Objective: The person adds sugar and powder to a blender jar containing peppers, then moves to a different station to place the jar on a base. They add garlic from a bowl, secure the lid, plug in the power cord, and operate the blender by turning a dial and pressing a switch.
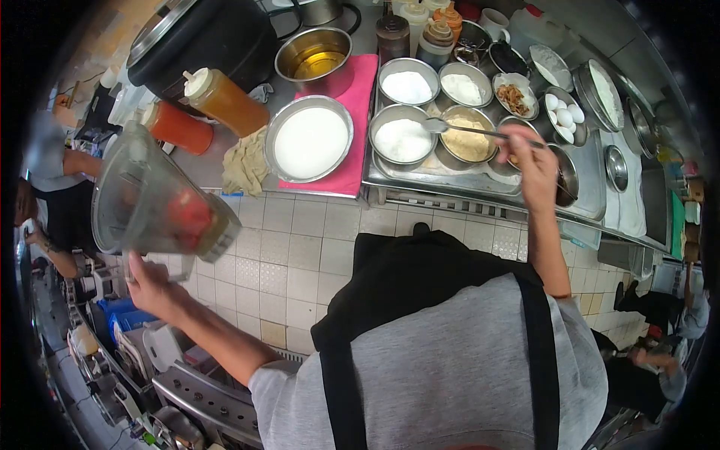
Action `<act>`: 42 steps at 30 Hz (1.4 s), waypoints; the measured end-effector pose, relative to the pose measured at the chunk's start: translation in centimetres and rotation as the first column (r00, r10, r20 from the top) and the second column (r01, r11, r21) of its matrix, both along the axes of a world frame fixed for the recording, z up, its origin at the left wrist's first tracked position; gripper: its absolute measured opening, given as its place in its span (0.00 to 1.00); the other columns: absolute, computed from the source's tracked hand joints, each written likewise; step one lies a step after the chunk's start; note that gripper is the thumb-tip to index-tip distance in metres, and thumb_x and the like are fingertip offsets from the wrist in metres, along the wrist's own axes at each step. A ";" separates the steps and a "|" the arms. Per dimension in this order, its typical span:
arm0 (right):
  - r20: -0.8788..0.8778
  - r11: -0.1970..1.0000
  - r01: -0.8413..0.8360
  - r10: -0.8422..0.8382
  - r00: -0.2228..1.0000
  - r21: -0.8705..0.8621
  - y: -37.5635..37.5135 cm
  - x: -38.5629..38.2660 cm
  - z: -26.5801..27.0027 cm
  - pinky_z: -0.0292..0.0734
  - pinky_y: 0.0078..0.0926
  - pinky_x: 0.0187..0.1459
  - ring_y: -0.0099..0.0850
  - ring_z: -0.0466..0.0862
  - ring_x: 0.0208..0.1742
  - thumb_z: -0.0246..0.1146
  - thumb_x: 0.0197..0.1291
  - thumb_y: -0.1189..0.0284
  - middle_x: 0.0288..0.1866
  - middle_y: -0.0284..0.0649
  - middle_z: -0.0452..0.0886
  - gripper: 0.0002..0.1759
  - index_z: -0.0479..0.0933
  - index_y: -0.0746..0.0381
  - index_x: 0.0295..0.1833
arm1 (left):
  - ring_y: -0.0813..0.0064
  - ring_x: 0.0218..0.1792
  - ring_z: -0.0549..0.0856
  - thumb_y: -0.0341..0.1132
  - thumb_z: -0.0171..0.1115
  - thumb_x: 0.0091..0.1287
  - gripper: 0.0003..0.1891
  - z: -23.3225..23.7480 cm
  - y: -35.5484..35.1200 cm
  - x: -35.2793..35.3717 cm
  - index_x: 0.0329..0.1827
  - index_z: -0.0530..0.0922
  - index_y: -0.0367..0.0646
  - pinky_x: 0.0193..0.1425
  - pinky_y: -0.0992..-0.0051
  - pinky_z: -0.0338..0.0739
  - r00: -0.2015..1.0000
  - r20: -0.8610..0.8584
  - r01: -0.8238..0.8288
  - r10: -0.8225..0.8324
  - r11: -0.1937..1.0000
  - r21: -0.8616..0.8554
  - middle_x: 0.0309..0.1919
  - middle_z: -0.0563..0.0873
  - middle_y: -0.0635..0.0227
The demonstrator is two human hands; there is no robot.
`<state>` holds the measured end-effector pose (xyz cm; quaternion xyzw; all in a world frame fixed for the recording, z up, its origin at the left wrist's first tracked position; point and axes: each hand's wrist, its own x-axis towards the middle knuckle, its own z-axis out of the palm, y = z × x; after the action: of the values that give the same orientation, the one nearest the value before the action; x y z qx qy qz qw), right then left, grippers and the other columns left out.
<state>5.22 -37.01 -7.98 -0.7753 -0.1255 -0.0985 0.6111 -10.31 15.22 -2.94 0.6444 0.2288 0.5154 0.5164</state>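
Note:
My left hand (pixel 154 287) is closed round the handle of a clear blender jug (pixel 139 184), held tilted over the floor. Red chunks (pixel 190 214) show in the lower part of the jug. In my right hand (pixel 534 171) is a long metal spoon (pixel 484 133), its bowl end over the rims of two metal bowls. One of these holds white powder (pixel 401 140), the other tan powder (pixel 468 144). Behind them stand further bowls of white powder (pixel 407 87) and white grains (pixel 463 88).
On the counter are a bowl of white liquid (pixel 313 140), a pot of yellow liquid (pixel 316 64), an amber squeeze bottle (pixel 229 101), a red bottle (pixel 180 127), a cloth (pixel 246 161) and a bowl of eggs (pixel 564 116). Other people work at far left and lower right.

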 end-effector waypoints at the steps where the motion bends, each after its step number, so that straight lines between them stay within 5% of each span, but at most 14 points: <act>1: -0.020 0.999 -0.042 0.042 0.999 -0.024 0.9 0.9 -0.6 0.72 0.16 0.36 0.20 0.77 0.31 0.52 0.69 0.69 0.38 0.39 0.81 0.15 0.78 0.70 0.47 | 0.88 0.18 0.64 0.38 0.66 0.62 0.12 0.1 -0.9 -1.6 0.29 0.77 0.38 0.21 0.83 0.55 1.000 -0.007 -0.010 0.010 1.000 0.003 0.17 0.69 0.79; 6: -0.053 0.977 -0.143 0.137 0.989 -0.157 2.9 4.6 -2.5 0.71 0.15 0.35 0.19 0.76 0.31 0.53 0.69 0.66 0.35 0.37 0.81 0.17 0.79 0.69 0.45 | 0.89 0.21 0.66 0.34 0.66 0.60 0.08 -1.5 -8.3 -6.5 0.31 0.76 0.39 0.23 0.85 0.58 0.966 -0.212 0.143 -0.148 0.989 -0.040 0.20 0.71 0.79; 9: -0.162 0.964 -0.187 0.157 0.974 -0.187 2.8 6.6 -4.2 0.72 0.17 0.34 0.19 0.76 0.30 0.54 0.67 0.66 0.32 0.35 0.81 0.16 0.80 0.67 0.42 | 0.88 0.26 0.71 0.29 0.68 0.56 0.08 -3.5 -12.7 -7.4 0.32 0.76 0.38 0.29 0.86 0.64 0.928 -0.242 0.233 -0.284 0.947 -0.220 0.25 0.76 0.77; 15: -0.399 0.958 -0.282 0.282 0.873 0.060 2.9 8.9 -7.0 0.70 0.13 0.27 0.16 0.75 0.25 0.51 0.70 0.64 0.29 0.35 0.80 0.17 0.79 0.66 0.39 | 0.89 0.24 0.69 0.27 0.71 0.55 0.09 -5.8 -20.1 -5.5 0.27 0.76 0.40 0.28 0.86 0.63 0.822 -0.383 0.311 -0.422 0.895 -0.319 0.22 0.75 0.79; 17: -0.502 0.963 -0.187 0.261 0.824 0.194 2.5 9.3 -6.9 0.70 0.13 0.25 0.18 0.75 0.23 0.51 0.69 0.65 0.28 0.37 0.80 0.16 0.78 0.66 0.39 | 0.90 0.23 0.67 0.28 0.71 0.55 0.10 -6.3 -21.7 -4.4 0.25 0.75 0.41 0.26 0.85 0.61 0.800 -0.399 0.339 -0.448 0.887 -0.315 0.20 0.74 0.81; 22: -0.501 0.928 -0.077 0.264 0.824 0.363 1.5 9.8 -7.1 0.70 0.15 0.24 0.20 0.76 0.24 0.52 0.67 0.67 0.26 0.38 0.79 0.14 0.77 0.67 0.39 | 0.92 0.20 0.63 0.30 0.72 0.56 0.14 -6.8 -24.7 -2.1 0.20 0.73 0.41 0.22 0.85 0.54 0.765 -0.427 0.391 -0.482 0.874 -0.288 0.17 0.71 0.83; 29: -0.374 0.854 -0.072 0.300 0.878 0.516 0.9 9.9 -4.6 0.73 0.18 0.29 0.23 0.77 0.25 0.52 0.67 0.67 0.30 0.41 0.80 0.15 0.77 0.68 0.41 | 0.91 0.21 0.69 0.30 0.71 0.57 0.11 -6.8 -25.8 -0.8 0.24 0.76 0.38 0.23 0.86 0.61 0.752 -0.428 0.395 -0.502 0.862 -0.318 0.19 0.77 0.79; 33: -0.206 0.817 -0.261 0.413 0.887 0.515 2.1 7.4 -2.1 0.73 0.17 0.32 0.22 0.77 0.28 0.52 0.68 0.67 0.33 0.41 0.81 0.16 0.77 0.69 0.43 | 0.91 0.21 0.69 0.30 0.71 0.57 0.10 -6.2 -26.3 -0.2 0.25 0.77 0.37 0.23 0.86 0.61 0.749 -0.459 0.393 -0.478 0.878 -0.274 0.19 0.76 0.80; 35: -0.051 0.791 -0.522 0.565 0.824 0.320 2.8 5.9 -0.9 0.73 0.16 0.35 0.20 0.77 0.31 0.50 0.70 0.67 0.34 0.40 0.81 0.17 0.78 0.70 0.44 | 0.91 0.21 0.69 0.31 0.72 0.57 0.10 -6.2 -26.3 -0.1 0.26 0.78 0.37 0.23 0.86 0.61 0.738 -0.467 0.394 -0.487 0.873 -0.288 0.19 0.76 0.80; 40: -0.063 0.866 -0.410 0.444 0.894 0.287 2.9 9.1 -3.7 0.71 0.14 0.35 0.17 0.75 0.31 0.51 0.71 0.66 0.35 0.37 0.81 0.17 0.79 0.68 0.44 | 0.91 0.21 0.69 0.31 0.72 0.57 0.09 -6.5 -26.0 -0.1 0.27 0.78 0.37 0.23 0.85 0.62 0.724 -0.483 0.394 -0.493 0.870 -0.296 0.19 0.77 0.79; 42: -0.233 0.928 -0.338 0.368 0.900 0.158 3.2 10.1 -5.8 0.70 0.13 0.32 0.16 0.74 0.30 0.52 0.70 0.65 0.34 0.36 0.81 0.16 0.80 0.66 0.45 | 0.91 0.21 0.69 0.31 0.72 0.57 0.09 -5.9 -26.2 0.0 0.27 0.78 0.37 0.23 0.85 0.62 0.718 -0.494 0.391 -0.490 0.871 -0.297 0.19 0.77 0.79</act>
<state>15.31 -33.78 -13.76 -0.7096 -0.1775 0.1092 0.6731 -10.31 -10.97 -8.88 0.7545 0.2512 0.1457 0.5885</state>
